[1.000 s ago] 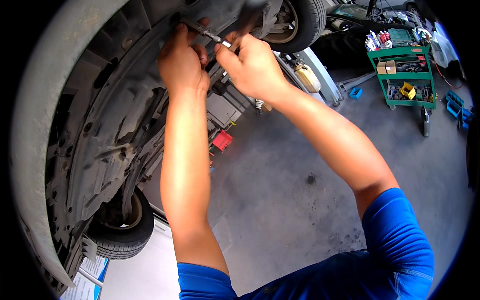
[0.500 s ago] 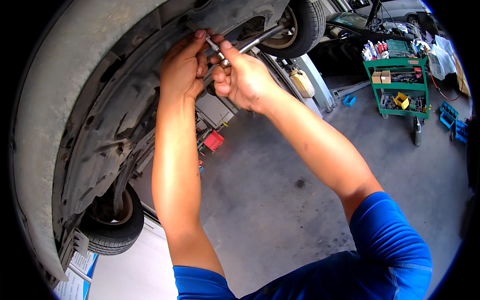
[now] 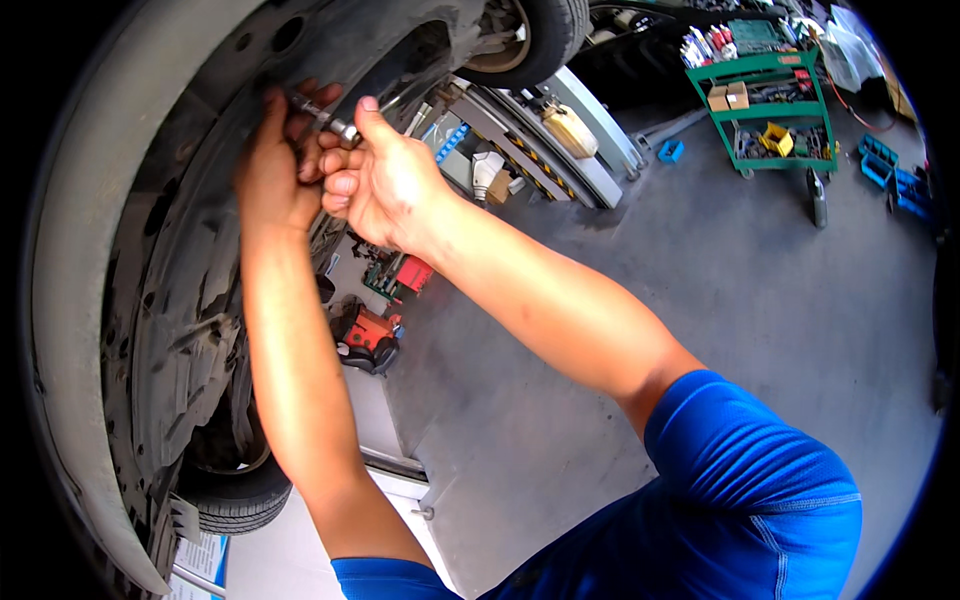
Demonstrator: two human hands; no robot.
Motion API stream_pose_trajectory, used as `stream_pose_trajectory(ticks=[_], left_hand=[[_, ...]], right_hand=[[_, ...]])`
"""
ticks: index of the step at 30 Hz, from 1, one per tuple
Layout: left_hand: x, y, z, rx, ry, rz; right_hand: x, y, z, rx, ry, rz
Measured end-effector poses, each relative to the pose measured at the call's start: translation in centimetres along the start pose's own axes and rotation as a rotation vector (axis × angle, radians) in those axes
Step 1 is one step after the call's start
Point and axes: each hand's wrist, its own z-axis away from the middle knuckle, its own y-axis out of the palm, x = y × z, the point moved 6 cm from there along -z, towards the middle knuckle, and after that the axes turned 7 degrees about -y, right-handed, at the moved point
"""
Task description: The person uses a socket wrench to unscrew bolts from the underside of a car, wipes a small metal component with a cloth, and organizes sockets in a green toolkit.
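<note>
Both my arms are raised to a car's dark underside (image 3: 185,300). My left hand (image 3: 272,175) is up against it, its fingers curled round a silver socket extension (image 3: 320,115) whose upper end disappears at the panel. Just to its right, my right hand (image 3: 385,190) grips a ratchet at the lower end of that extension, palm turned toward the camera and thumb raised on the tool. The ratchet's handle (image 3: 405,92) runs up and to the right behind the thumb, partly hidden.
Tyres (image 3: 525,55) hang above and at lower left (image 3: 235,505). A grey lift column (image 3: 595,135) with a yellowish bottle (image 3: 565,125) stands beyond my right hand. A green tool cart (image 3: 760,160), blue bins (image 3: 890,180) and red equipment (image 3: 375,330) are on the grey floor (image 3: 560,440).
Both hands and the tool sit further left in the view. My right hand has rolled palm-up round the ratchet, and the surroundings have shifted as the camera moved.
</note>
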Motion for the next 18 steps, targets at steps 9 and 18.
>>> stream_pose_trajectory(ticks=[9,18], left_hand=[[-0.8,-0.1,-0.6,-0.404,0.121,-0.197],[-1.5,0.0,-0.1,-0.316,-0.061,-0.366]], right_hand=[[5.0,2.8,3.8,0.053,-0.942,1.235],[2.1,-0.3,0.3,-0.009,0.117,-0.012]])
